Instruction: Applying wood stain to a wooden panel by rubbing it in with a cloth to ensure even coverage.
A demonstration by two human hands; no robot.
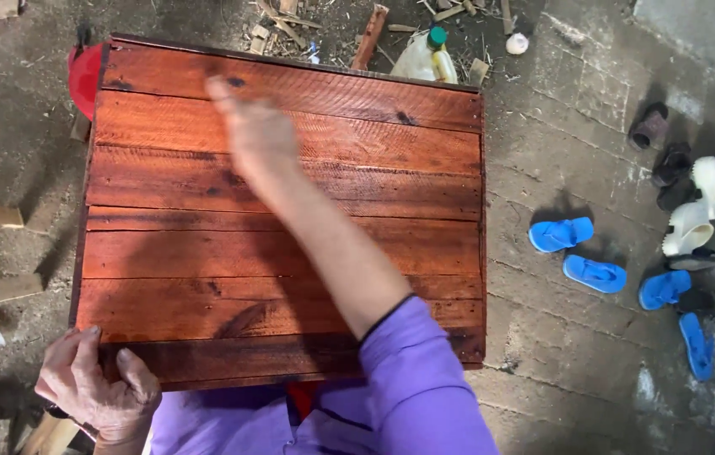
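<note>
A red-brown stained plank panel [290, 219] lies flat in front of the person, filling the middle of the view above a dusty concrete floor [560, 362]. The left hand [100, 388] grips the panel's near left corner, thumb on top and fingers curled under the edge, steadying it. The right hand [256, 131] reaches far across to the upper planks, blurred in motion; its fingers look loosely extended and flat against the wood, but the blur hides whether they hold a rag or brush, so that cannot be told. As for progress, the whole top face already carries an even, glossy reddish finish, with knots and grain showing through and no bare pale wood visible; judging from this, the colouring is largely done and what seems left is rubbing or smoothing the far boards and perhaps the edges. Beyond the panel lie wood scraps [290, 25] and a pale plastic jug [425, 57] with a green cap; a red object [83, 76] peeks out at the far left corner. To the right, well apart, blue sandals [577, 253] and other footwear rest on the floor.
</note>
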